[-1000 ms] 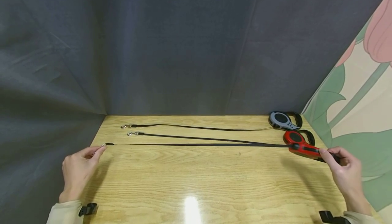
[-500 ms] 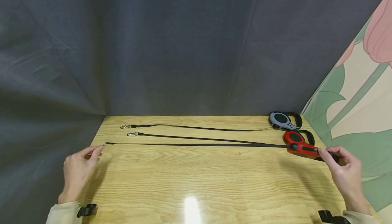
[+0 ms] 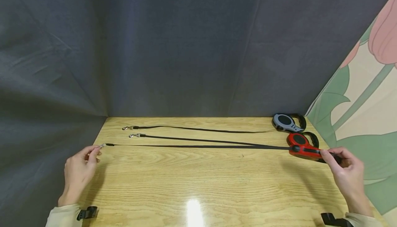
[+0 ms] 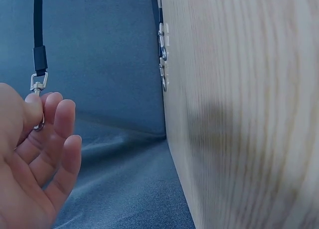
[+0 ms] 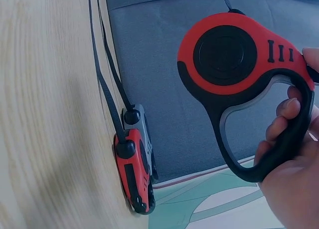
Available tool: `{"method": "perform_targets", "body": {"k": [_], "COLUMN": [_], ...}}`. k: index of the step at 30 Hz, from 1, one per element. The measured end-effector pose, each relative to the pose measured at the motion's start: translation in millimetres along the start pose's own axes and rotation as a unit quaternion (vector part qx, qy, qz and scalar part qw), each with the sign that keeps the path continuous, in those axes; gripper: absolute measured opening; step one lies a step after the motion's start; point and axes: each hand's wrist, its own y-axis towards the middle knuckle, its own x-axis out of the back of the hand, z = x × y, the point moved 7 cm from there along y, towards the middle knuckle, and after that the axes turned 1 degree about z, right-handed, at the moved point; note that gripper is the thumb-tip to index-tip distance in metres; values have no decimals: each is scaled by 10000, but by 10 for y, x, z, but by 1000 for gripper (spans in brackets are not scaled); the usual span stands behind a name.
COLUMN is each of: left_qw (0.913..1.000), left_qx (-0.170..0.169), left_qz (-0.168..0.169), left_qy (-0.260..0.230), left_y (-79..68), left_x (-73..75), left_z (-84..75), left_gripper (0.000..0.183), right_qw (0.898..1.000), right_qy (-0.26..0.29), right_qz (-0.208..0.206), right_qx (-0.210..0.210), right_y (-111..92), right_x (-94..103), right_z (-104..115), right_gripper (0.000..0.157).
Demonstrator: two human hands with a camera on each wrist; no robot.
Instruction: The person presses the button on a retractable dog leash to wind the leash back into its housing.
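My right hand (image 3: 347, 171) grips the black handle loop of a red retractable dog leash (image 5: 271, 37), held up above the table. Its black strap (image 3: 198, 146) runs nearly straight across to the left. At that end, thumb and fingers of my left hand (image 3: 77, 170) pinch the silver snap hook (image 4: 38, 84), partly hidden by them. Behind the strap a second red retractable leash (image 3: 298, 138) lies on the table, its strap drawn out to a snap hook (image 3: 134, 136). Further back lies a grey retractable leash (image 3: 283, 120), also extended, with its snap hook (image 3: 127, 128) at the left.
The wooden table (image 3: 198, 178) ends at a dark grey cloth (image 3: 186, 54) at the back and left. A flower-patterned cloth (image 3: 366, 116) borders the right side. The two lying leashes touch or nearly touch at their cases.
My right hand and the held leash have shifted slightly left. The fingers of my left hand have turned a little, so more of the snap hook shows. The lying leashes stay put.
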Motion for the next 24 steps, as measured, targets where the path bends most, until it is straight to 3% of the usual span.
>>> {"method": "perform_targets", "body": {"k": [14, 24], "left_qw": [9983, 9992], "left_qx": [-443, -161], "left_qz": [291, -72], "left_qy": [255, -352], "left_y": [-16, -20], "left_x": [-75, -34], "left_z": [-85, -69], "left_gripper": [20, 14], "right_qw": [9982, 9985], "right_qy": [-548, -449], "right_qz": [141, 209], "right_qx": [208, 244], "right_y": [-10, -8], "right_x": [-94, -152], "right_z": [19, 55], "right_gripper": [18, 17]}}
